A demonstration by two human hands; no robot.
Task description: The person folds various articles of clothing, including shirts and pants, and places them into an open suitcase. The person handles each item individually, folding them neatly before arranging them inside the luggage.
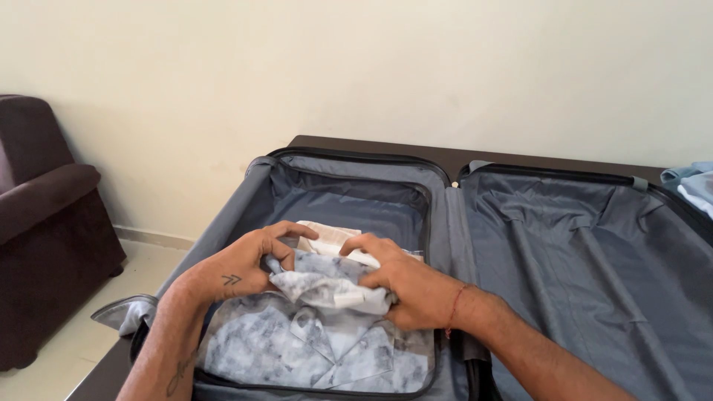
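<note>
A: Why's the shirt (319,338) bunched up like that?

B: It's being gripped at its far end by both hands, left hand (241,267) and right hand (405,286) closed on the fabric, probably so it can be folded flat. It's laid in the suitcase's (564,245) left half: pale, blue-grey marbled, collar seen.

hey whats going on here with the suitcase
A person is bent over an open grey suitcase that lies flat on a dark table. Both hands, the left hand and the right hand, grip a bunched grey-and-white patterned garment over the suitcase's left half. Under it lies a folded collared shirt in the same pattern, with a pale folded item behind. The right half holds only its grey lining. A dark brown armchair stands at the left.
</note>
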